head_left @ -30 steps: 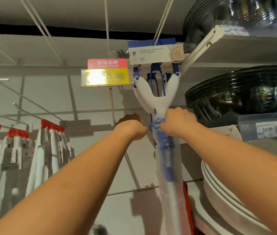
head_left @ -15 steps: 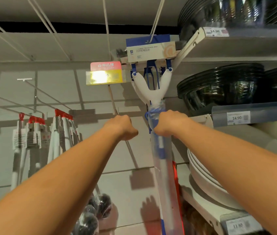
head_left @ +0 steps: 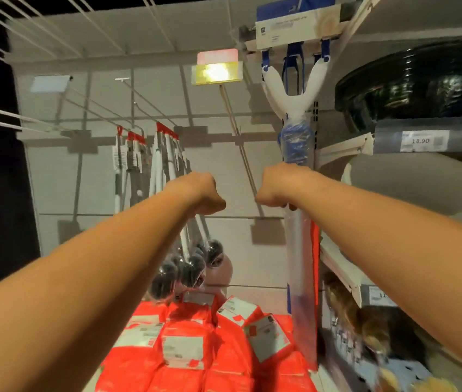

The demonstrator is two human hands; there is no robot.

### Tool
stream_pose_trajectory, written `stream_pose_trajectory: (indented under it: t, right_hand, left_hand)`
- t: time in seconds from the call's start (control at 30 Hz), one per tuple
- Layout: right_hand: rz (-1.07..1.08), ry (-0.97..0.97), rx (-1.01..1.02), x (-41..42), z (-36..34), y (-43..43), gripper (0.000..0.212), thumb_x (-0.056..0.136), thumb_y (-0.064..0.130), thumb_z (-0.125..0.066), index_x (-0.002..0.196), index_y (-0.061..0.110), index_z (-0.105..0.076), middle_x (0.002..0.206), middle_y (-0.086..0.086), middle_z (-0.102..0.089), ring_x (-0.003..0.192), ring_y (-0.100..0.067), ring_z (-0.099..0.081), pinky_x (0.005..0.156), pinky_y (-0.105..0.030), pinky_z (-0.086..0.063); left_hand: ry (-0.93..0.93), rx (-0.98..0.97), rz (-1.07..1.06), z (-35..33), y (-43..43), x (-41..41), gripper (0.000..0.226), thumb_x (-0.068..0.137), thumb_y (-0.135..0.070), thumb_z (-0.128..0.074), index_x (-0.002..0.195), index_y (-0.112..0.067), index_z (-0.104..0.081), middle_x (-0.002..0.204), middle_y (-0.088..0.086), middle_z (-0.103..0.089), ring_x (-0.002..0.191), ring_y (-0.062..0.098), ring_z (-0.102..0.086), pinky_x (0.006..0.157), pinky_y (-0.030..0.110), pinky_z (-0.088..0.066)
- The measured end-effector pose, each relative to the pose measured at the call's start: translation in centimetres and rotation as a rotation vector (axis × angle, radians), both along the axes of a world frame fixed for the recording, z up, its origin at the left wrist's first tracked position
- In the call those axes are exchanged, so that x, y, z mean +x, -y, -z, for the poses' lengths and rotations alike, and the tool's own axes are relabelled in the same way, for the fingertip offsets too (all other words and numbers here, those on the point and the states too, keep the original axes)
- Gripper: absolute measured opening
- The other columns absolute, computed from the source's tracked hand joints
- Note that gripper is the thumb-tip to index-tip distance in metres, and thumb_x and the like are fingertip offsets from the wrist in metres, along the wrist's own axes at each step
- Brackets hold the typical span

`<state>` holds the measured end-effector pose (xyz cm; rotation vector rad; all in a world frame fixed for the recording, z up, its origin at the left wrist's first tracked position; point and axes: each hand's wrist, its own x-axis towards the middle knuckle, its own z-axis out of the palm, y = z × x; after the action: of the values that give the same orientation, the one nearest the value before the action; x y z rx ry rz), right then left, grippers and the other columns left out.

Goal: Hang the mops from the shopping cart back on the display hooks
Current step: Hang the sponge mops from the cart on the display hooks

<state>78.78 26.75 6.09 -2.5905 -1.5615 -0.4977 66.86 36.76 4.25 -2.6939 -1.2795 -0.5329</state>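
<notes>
Shelf [head_left: 388,138] of black bowls [head_left: 416,83] beside hung mop [head_left: 292,94]

White-blue plastic-wrapped mop [head_left: 294,142], hanging upright, head up

Your one wide-angle head camera looks forward and slightly upward at the display wall [head_left: 105,108], close to it.

Open room lies between hanging brushes [head_left: 164,159] and mop [head_left: 294,142].
</notes>
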Motion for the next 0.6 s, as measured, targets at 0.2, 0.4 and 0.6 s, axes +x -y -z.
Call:
stream_pose_trajectory:
  t: [0.2,0.4,0.6]
  right_hand:
    - [-0.183,-0.002,-0.034,-7.1,1.7,-1.4,0.014,0.088,0.020,-0.046,0.080,0.009,-0.047,0.076,-0.006,-0.051,0.071,-0.025,-0.055,0.078,-0.034,-0.049]
    - [-0.369,0.030,-0.072,-17.2,2.7,-2.7,0.022,0.089,0.020,-0.046,0.069,0.011,-0.044,0.075,-0.005,-0.050,0.064,-0.020,-0.053,0.073,-0.033,-0.049]
    - [-0.491,0.040,-0.076,-29.3,3.8,-3.6,0.020,0.085,0.019,-0.047,0.066,0.013,-0.043,0.069,-0.005,-0.048,0.060,-0.021,-0.047,0.070,-0.030,-0.043]
  left_hand:
    - [-0.033,-0.048,-0.199,1.6,1.5,-8.6,0.026,0.091,-0.033,-0.054,0.074,-0.013,-0.053,0.075,0.004,-0.055,0.072,0.021,-0.055,0.066,0.032,-0.045]
    - [-0.037,-0.043,-0.406,2.9,2.6,-19.7,0.029,0.090,-0.035,-0.055,0.109,-0.015,-0.061,0.099,0.005,-0.060,0.091,0.026,-0.057,0.078,0.035,-0.048]
    - [-0.052,-0.093,-0.560,3.6,5.1,-32.0,0.028,0.090,-0.036,-0.053,0.109,-0.017,-0.060,0.090,0.002,-0.058,0.088,0.024,-0.059,0.077,0.034,-0.049]
